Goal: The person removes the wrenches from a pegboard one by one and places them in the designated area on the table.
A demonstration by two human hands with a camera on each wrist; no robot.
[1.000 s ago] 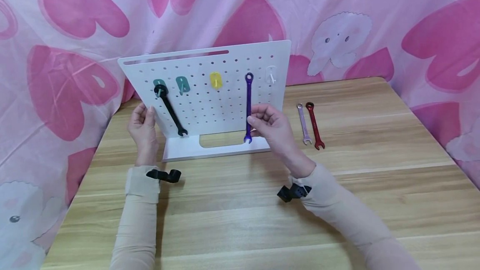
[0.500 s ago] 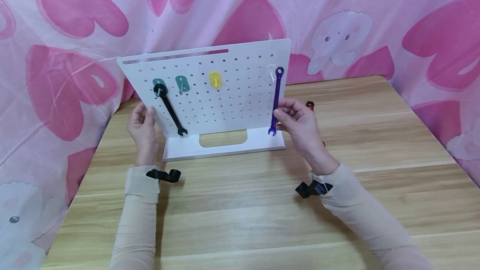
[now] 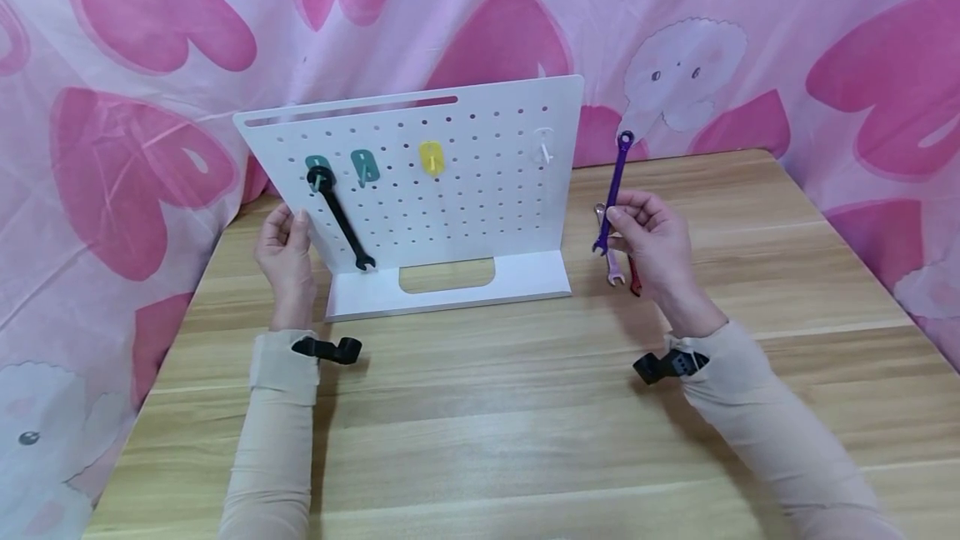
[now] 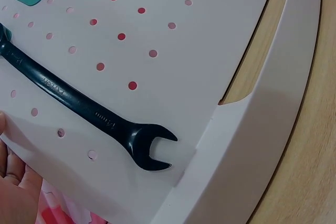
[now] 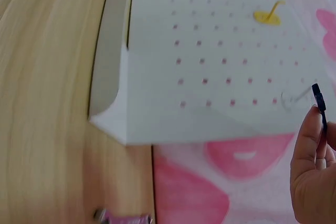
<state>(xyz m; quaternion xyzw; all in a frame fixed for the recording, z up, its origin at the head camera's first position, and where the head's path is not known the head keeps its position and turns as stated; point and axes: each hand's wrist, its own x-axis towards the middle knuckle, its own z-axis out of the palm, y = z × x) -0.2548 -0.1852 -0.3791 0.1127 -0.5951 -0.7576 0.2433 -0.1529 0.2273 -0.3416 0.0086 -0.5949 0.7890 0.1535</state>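
Observation:
My right hand (image 3: 654,244) pinches a purple combination wrench (image 3: 617,182) between thumb and fingers, ring end up. It is held over the table just right of the white pegboard (image 3: 450,219); the right wrist view shows only a dark end (image 5: 319,98) of it. At the board's left edge, my left hand (image 3: 287,261) grips the side with thumb and curled fingers. A black combination wrench (image 3: 343,219) hangs from a green hook on the board, open end down; its open jaw fills the left wrist view's middle.
More hooks sit on the board: green (image 3: 365,165), yellow (image 3: 432,158) and clear (image 3: 543,147). A light purple wrench (image 3: 615,272) and a red wrench (image 3: 636,280), partly hidden by my right hand, lie on the wooden table (image 3: 480,423). A pink curtain (image 3: 360,40) hangs behind.
My right hand has carried the purple wrench rightward, from in front of the board, past the clear hook, to beyond its right edge. My left hand stays at the left edge.

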